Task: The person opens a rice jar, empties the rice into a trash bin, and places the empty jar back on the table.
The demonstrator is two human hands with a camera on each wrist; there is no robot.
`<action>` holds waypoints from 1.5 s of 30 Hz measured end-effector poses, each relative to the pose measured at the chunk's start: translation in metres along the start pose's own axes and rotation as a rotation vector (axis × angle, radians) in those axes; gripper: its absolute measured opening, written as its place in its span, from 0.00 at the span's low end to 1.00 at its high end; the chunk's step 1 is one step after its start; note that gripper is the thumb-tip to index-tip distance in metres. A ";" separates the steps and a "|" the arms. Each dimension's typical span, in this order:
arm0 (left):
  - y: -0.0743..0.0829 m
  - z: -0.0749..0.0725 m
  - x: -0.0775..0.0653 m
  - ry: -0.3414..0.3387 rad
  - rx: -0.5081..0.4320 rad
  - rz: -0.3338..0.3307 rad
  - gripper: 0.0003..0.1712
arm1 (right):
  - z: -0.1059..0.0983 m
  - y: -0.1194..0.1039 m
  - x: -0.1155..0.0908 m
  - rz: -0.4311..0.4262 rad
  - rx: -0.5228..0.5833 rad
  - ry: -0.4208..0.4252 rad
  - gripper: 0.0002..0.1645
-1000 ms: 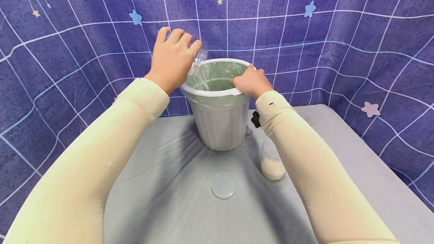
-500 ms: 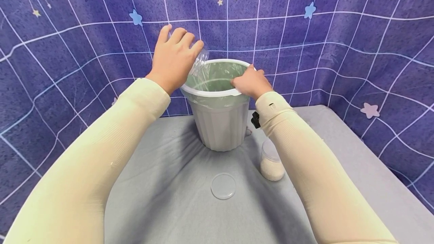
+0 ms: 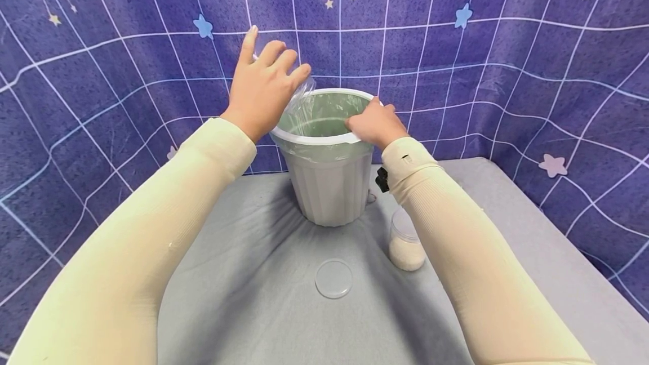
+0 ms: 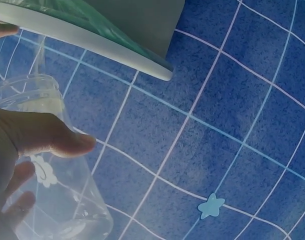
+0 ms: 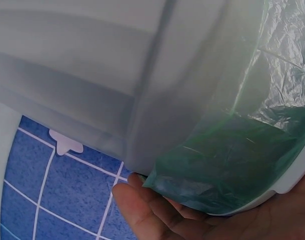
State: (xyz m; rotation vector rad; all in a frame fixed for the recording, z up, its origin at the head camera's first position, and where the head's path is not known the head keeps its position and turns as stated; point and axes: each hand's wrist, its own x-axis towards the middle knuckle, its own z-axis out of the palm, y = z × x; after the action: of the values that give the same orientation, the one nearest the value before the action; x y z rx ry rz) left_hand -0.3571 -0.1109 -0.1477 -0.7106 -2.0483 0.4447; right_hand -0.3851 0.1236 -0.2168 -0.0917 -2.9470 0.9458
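My left hand [image 3: 263,86] holds a clear plastic jar [image 4: 67,200], tipped mouth-down at the left side of a grey ribbed trash can [image 3: 332,185]. A thin clear stream [image 4: 40,57] seems to run from the jar's mouth toward the can. Inside the can is a green plastic liner [image 3: 327,107], folded over beneath the white rim ring [image 3: 324,140]. On the right side, my right hand [image 3: 377,121] grips the rim, its fingers [image 5: 137,207] outside against the liner's edge in the right wrist view. The can's bottom inside is hidden.
A lidded clear jar [image 3: 407,249] with white grains stands right of the can, near my right forearm. A round clear lid [image 3: 333,278] lies on the grey cloth-covered table [image 3: 243,297]. Purple checked curtain [image 3: 345,44] hangs behind and at both sides.
My left hand has risen slightly and tilted the jar further over the can, one finger stretching higher. The right hand stays on the rim.
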 end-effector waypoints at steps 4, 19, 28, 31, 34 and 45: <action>0.001 0.001 -0.002 -0.001 0.010 0.018 0.23 | 0.000 -0.001 -0.001 0.005 0.006 -0.006 0.66; 0.005 0.019 -0.004 0.064 0.104 0.215 0.24 | 0.002 0.000 0.001 0.004 0.027 -0.009 0.66; 0.011 0.023 -0.006 0.093 0.167 0.302 0.23 | 0.002 0.000 0.001 0.000 0.024 -0.011 0.65; 0.012 0.021 -0.004 0.185 0.200 0.229 0.24 | 0.001 0.000 0.001 -0.003 0.024 -0.011 0.65; 0.013 0.020 -0.002 0.187 0.224 0.221 0.23 | 0.000 0.000 0.001 -0.006 0.016 -0.004 0.65; 0.022 0.026 -0.008 -0.167 0.226 0.266 0.23 | -0.001 0.002 0.003 0.000 0.014 -0.010 0.65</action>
State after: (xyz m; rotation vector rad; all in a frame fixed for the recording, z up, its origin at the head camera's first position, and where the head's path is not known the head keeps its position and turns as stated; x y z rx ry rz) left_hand -0.3688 -0.1007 -0.1790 -0.8329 -2.0208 0.9005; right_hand -0.3880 0.1257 -0.2167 -0.0863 -2.9494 0.9691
